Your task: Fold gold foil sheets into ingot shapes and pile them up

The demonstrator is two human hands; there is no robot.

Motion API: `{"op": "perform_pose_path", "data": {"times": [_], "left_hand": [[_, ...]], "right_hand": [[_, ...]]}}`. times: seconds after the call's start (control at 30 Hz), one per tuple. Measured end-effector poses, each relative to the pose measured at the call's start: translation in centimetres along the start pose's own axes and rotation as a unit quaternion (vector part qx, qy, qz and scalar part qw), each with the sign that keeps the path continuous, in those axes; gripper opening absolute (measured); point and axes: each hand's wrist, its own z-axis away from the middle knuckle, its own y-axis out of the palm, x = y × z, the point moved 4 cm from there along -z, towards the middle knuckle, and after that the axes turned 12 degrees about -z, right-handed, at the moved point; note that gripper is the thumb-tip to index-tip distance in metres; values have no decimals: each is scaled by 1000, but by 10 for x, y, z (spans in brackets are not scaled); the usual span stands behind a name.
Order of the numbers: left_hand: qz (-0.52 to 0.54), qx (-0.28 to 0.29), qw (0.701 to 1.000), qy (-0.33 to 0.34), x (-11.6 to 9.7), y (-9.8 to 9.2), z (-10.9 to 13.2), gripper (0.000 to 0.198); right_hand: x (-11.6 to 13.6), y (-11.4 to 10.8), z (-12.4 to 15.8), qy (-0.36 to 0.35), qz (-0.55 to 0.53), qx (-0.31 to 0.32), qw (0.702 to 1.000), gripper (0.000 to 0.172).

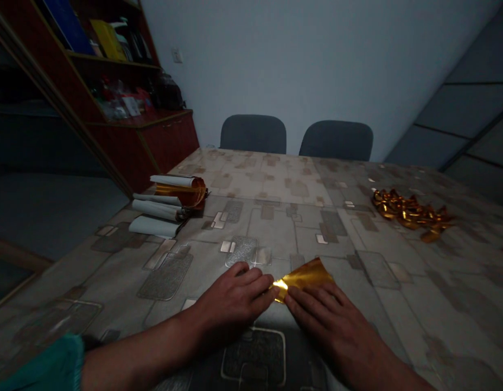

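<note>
A piece of shiny gold foil paper (306,276), partly folded with a pointed upper corner, is between my hands near the table's front. My left hand (239,293) has its fingers curled and closed at the narrow left end of the paper. Over the lower right part lies my right hand (324,307), fingers together and holding the paper; its thumb is hidden. Folds under both hands are out of sight.
At the left of the patterned tablecloth (271,228) lies a stack of curled gold foil sheets (173,203) with pale backs. Several folded gold foil pieces (412,212) sit in a pile on the right. Two grey chairs (253,133) stand behind the table, and a shelf cabinet (165,141) is at back left.
</note>
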Motion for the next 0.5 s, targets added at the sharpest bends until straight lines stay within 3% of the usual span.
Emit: {"op": "perform_pose_path", "data": {"times": [0.2, 0.4, 0.5], "left_hand": [[5, 4, 1000, -1, 4, 1, 4, 28], [-12, -4, 998, -55, 14, -1, 0, 28], [10, -14, 997, -77, 9, -2, 0, 27]], "right_hand": [[-6, -7, 15, 5, 4, 62, 998, 58], [5, -5, -3, 92, -87, 47, 991, 71], [14, 4, -15, 118, -124, 27, 985, 73]]}}
